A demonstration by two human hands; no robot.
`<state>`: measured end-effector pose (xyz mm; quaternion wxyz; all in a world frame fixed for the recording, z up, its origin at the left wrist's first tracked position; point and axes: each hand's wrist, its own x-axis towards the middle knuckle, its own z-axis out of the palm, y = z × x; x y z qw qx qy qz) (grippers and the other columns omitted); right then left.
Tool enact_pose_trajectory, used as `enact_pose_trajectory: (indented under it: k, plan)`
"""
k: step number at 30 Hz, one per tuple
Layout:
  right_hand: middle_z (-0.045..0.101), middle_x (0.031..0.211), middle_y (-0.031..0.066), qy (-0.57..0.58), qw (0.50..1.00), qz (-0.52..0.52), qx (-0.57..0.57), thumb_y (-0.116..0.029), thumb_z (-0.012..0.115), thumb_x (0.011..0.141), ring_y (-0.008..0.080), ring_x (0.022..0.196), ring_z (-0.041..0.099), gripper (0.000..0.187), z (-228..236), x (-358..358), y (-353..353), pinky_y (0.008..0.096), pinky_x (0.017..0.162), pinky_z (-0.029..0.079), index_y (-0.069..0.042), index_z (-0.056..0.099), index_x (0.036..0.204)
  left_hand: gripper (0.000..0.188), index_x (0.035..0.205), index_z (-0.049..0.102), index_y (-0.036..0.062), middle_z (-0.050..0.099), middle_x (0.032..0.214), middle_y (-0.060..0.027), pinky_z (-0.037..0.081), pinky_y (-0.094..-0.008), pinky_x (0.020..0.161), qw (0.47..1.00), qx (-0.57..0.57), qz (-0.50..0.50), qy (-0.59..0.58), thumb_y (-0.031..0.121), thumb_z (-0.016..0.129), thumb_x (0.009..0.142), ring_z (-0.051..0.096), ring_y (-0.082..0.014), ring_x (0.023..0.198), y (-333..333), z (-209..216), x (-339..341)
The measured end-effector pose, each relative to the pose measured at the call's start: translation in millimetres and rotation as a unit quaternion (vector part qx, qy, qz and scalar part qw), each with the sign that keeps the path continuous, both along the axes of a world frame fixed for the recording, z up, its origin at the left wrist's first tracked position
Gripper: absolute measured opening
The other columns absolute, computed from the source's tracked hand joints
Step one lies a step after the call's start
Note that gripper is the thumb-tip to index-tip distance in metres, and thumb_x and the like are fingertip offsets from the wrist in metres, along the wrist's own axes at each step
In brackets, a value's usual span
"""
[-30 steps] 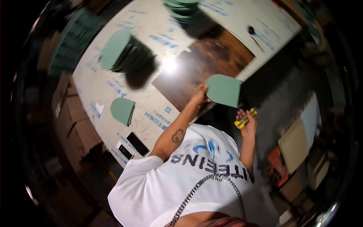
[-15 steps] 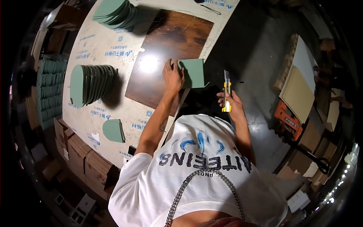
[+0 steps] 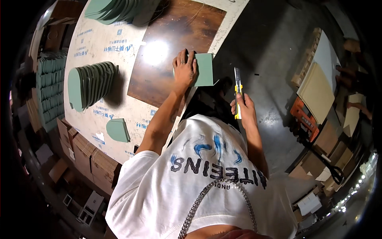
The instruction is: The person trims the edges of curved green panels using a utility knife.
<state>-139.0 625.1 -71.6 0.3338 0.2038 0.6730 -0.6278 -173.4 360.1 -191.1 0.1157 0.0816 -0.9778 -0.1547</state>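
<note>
My left hand lies over the left part of a pale green flat piece, its fingers stretched out and pointing away from me. The piece rests on a dark brown wood-patterned board, with its right end reaching the table's edge. To the right, off the table, my right hand is wrapped round a yellow utility knife. Its blade is out and points away from me, apart from the green piece.
On the pale printed table stand a far stack of green pieces, a left row of round-ended ones and a small pile. Cardboard lies left below. Boards on an orange-handled pallet truck stand right; other people's hands are beyond.
My left hand has settled flatter over the green piece. The knife has turned in my right hand, showing its narrower side. The whole view has shifted slightly.
</note>
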Motion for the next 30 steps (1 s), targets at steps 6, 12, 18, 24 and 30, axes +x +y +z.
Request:
enact_pose_trajectory:
  k: [6,12,18,24,30]
  plan:
    - [0.057,0.073,0.0031,0.009,0.998,-0.041,0.043,-0.015,0.061,0.091,0.0105,0.058,0.055,0.019,-10,17,-22,0.0254,0.053,0.047,-0.002,0.053,0.102,0.042,0.13,0.049,0.009,0.042,0.136,-0.0214,0.025,-0.051,0.105,0.999,0.052,-0.012,0.008,0.029,0.048,0.093,0.039,-0.036,0.127,-6,-5,-6]
    - [0.06,0.091,0.006,-0.017,0.986,-0.164,-0.011,-0.011,0.067,0.086,0.0158,0.079,0.061,0.024,-45,36,-37,0.0313,0.067,0.054,-0.003,0.054,0.104,0.064,0.118,0.051,-0.0045,0.043,0.126,-0.0299,0.031,-0.0572,0.094,0.95,-0.057,0.308,0.001,0.047,0.061,0.081,0.039,-0.0429,0.119,-144,-39,-34]
    - [0.054,0.095,0.0057,0.019,0.99,-0.142,-0.017,-0.011,0.069,0.085,0.0174,0.086,0.059,0.026,-104,1,-78,0.0362,0.074,0.059,-0.002,0.051,0.101,0.075,0.113,0.052,-0.0071,0.046,0.12,-0.0278,0.033,-0.0576,0.091,0.948,0.01,0.311,-0.066,0.054,0.069,0.073,0.041,-0.0426,0.114,-155,-19,-49]
    - [0.049,0.089,0.006,0.034,0.991,-0.126,0.041,-0.001,0.068,0.08,0.0172,0.076,0.058,0.025,-110,9,-92,0.0319,0.061,0.06,-0.003,0.047,0.093,0.083,0.116,0.052,-0.006,0.045,0.122,-0.0279,0.031,-0.058,0.094,0.963,0.057,0.256,-0.055,0.059,0.072,0.068,0.04,-0.0433,0.115,-142,-12,-37]
    - [0.05,0.089,0.0068,0.031,0.991,-0.121,0.046,0.0,0.067,0.08,0.0178,0.076,0.058,0.024,-105,22,-92,0.0334,0.064,0.061,-0.002,0.048,0.094,0.079,0.118,0.052,-0.0036,0.046,0.124,-0.0246,0.022,-0.0533,0.102,0.974,0.089,0.21,0.002,0.053,0.074,0.068,0.036,-0.0408,0.118,-125,-22,-29]
